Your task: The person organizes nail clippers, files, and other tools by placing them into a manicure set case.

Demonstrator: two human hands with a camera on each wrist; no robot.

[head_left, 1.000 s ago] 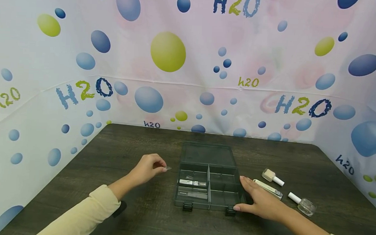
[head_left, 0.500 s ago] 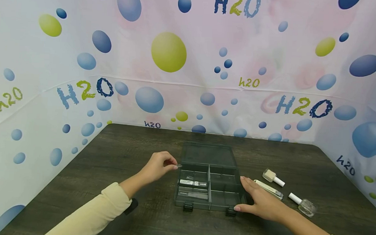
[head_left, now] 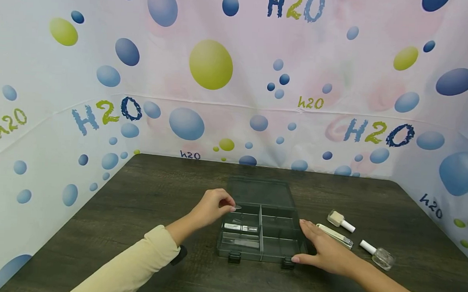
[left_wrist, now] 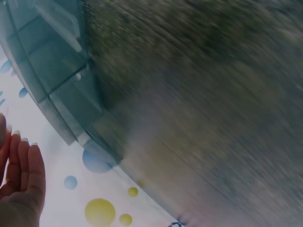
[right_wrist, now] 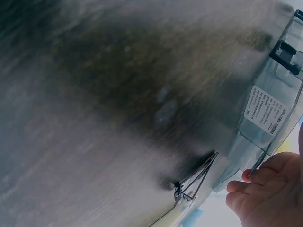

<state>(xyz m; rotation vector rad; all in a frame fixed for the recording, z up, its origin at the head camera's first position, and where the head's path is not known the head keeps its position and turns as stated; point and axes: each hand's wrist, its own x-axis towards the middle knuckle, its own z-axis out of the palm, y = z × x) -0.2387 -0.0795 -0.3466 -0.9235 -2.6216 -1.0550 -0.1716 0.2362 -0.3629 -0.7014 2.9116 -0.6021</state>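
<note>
A translucent grey organizer box lies on the table, its lid folded back flat. My left hand pinches a small clear flat piece between thumb and fingers, over the box's rear left part; its kind cannot be told. In the left compartments lie a white-and-silver stick and a pale flat strip. My right hand rests along the box's right side, thumb by the front corner and latch, fingers extended. The right wrist view shows its fingertips at the box wall.
Just right of my right hand lies a cream nail clipper. Beyond it are a cream nail polish bottle and a clear nail polish bottle, both on their sides. A printed curtain stands behind the dark table.
My left hand has moved right with the small clear piece, from beside the box to over its rear left part. My right hand has stayed in place.
</note>
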